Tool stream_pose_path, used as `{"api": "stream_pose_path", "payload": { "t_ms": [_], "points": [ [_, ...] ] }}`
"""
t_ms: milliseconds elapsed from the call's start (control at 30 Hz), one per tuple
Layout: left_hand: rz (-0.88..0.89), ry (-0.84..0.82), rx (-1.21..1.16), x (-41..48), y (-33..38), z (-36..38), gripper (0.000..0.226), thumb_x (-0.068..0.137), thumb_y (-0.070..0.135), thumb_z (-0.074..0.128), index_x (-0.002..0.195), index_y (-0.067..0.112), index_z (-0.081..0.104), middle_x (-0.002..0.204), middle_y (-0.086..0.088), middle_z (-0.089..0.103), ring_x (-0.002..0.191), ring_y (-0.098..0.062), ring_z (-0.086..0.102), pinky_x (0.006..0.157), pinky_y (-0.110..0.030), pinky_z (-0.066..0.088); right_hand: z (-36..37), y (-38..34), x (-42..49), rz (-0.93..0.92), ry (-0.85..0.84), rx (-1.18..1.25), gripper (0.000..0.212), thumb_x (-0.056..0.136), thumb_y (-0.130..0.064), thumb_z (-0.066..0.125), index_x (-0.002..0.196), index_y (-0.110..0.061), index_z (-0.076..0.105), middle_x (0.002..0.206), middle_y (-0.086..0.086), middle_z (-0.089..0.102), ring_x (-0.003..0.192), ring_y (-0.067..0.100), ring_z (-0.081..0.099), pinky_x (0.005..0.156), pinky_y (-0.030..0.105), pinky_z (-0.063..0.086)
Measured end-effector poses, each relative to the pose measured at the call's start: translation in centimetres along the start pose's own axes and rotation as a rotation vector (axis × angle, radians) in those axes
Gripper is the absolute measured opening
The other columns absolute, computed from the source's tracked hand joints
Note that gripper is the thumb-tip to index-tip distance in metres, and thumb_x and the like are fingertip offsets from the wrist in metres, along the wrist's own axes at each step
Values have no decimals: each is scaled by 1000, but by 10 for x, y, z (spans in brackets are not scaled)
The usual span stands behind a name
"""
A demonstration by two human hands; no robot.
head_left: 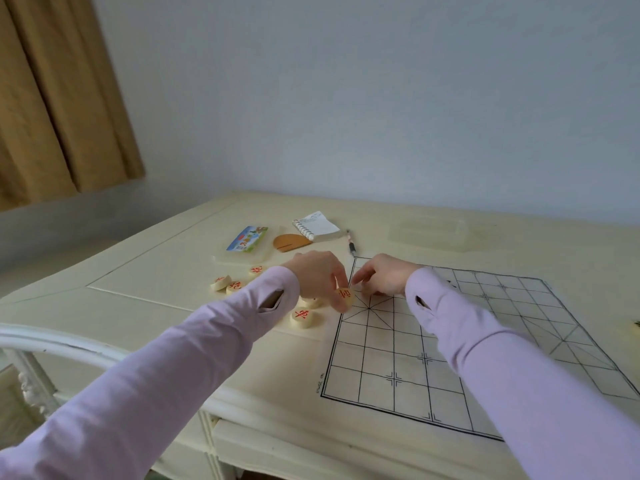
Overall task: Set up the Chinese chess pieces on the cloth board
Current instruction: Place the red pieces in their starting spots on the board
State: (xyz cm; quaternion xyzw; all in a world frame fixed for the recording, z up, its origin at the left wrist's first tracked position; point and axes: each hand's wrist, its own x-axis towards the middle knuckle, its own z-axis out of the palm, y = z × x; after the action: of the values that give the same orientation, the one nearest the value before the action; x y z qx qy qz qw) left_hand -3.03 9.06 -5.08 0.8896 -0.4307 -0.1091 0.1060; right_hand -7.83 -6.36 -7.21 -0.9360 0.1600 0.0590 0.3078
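Observation:
A cream cloth board (398, 348) with a black grid lies on the table. My left hand (318, 277) pinches a round cream piece with a red character (344, 295), tilted on edge at the board's left border by the palace diagonals. My right hand (381, 277) rests on the board's far left corner with fingers curled; whether it holds anything is hidden. Loose red-marked pieces lie left of the board: one (303, 317) near my left wrist, others (221, 282) (236, 286) (257, 270) further left.
A cream table (156, 271) holds a colourful card box (247, 239), a brown wooden half-disc (291, 242), a spiral notepad (317, 226), a pen (350, 242) and a clear plastic lid (429, 233) at the back. A white chair back (59, 337) curves at the left.

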Motion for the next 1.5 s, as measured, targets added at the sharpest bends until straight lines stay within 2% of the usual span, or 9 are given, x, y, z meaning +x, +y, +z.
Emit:
{"api": "stream_pose_path", "payload": {
  "t_ms": [100,267,433,533,767,933,1033,1233,1500],
  "points": [
    [-8,-41,4,0,-1,2,41,70,40,78,107,27,66,92,9,63,98,-17,59,89,-30,43,1,0,-1,-3,7,2,36,80,-3,62,111,-19,67,94,1,54,93,16,47,87,24,36],
    [2,81,-160,-15,-18,-10,38,78,32,73,113,21,64,87,11,61,93,-17,62,81,-26,46,2,2,-6,8,30,45,32,81,-6,64,111,-19,67,103,0,58,103,17,51,89,25,36],
    [-109,365,-202,-36,-53,-29,19,86,25,65,104,19,69,88,4,66,83,-18,64,69,-20,47,0,-5,-9,6,48,52,24,87,-12,62,109,-14,68,79,-5,56,78,12,50,66,20,36],
    [-198,435,-267,-43,-67,-34,16,88,21,63,100,16,71,96,-1,70,87,-22,65,79,-30,51,3,-9,-2,70,100,55,24,84,-8,59,104,0,68,63,1,53,61,16,46,61,23,38],
    [-300,468,-301,-41,-86,-35,13,86,21,64,97,17,71,94,0,68,81,-13,57,71,-22,39,13,-18,15,2,254,347,16,86,-2,53,89,-7,68,72,6,63,60,17,57,57,24,48],
    [-288,410,-218,-32,-83,-32,17,85,19,65,101,14,72,83,3,64,72,-10,55,54,-11,36,19,-17,21,-100,354,409,15,89,-6,55,94,-14,67,83,4,65,63,11,61,66,25,54],
    [-274,360,-178,-22,-77,-31,20,85,19,65,103,13,72,84,1,65,73,-11,57,63,-16,43,22,-14,24,-120,457,408,20,90,-6,52,98,-13,69,86,4,68,64,13,63,79,34,57],
    [-350,284,-96,4,-68,-30,28,82,31,69,102,12,72,98,-8,71,76,-19,59,73,-31,53,19,-15,21,-180,550,434,24,89,-4,49,100,-11,69,85,5,67,63,17,63,79,40,57],
    [-435,111,-68,23,-59,-24,50,74,42,75,110,9,65,107,-6,67,98,-23,62,78,-32,47,24,-14,13,-206,576,387,24,87,-4,50,100,-10,69,83,3,64,71,25,67,83,44,55]
  ]
}}
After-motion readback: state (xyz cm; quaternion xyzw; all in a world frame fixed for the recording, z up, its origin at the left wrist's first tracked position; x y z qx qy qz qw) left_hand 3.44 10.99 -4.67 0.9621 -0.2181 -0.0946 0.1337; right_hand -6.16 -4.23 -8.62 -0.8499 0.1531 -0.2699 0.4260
